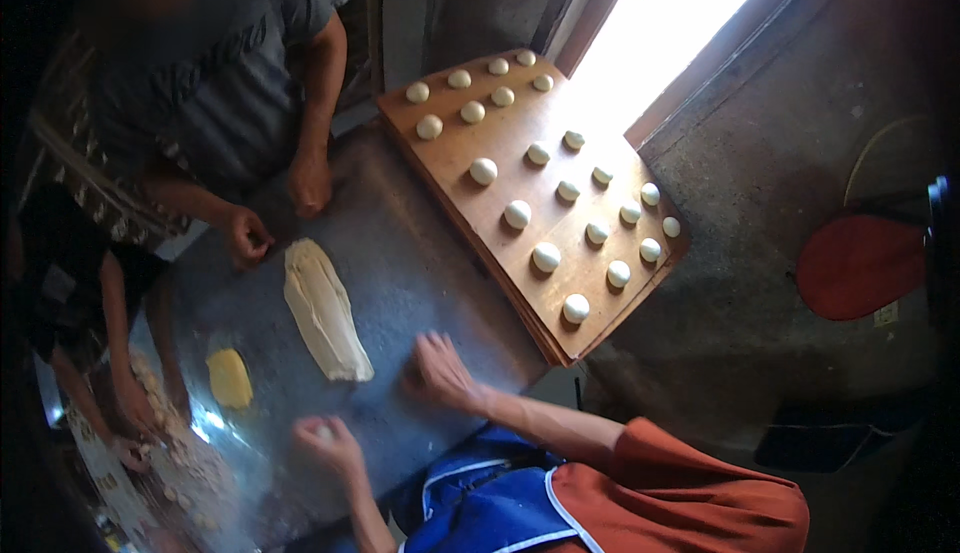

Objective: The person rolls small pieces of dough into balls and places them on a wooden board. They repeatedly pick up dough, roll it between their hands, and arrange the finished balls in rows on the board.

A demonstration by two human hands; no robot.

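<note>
A long, folded slab of pale dough (325, 313) lies on the metal worktable (420, 263) in front of me. Near its lower end my left hand (335, 445) curls its fingers round a small pale lump of dough (325, 433), slightly blurred. My right hand (440, 371) is cupped low over the table to the right of the slab, its fingers bent down; whatever lies under the palm is hidden. To the left of the slab sits a flat yellow lump (229, 379), apart from both hands.
Wooden boards (450, 178) stacked at the far right carry several round dough balls (517, 215). Across the table a person in a grey shirt (240, 73) stands with both hands near the slab. Another person's hands (135, 428) work among dough pieces at the left. A red round object (862, 268) is at the right.
</note>
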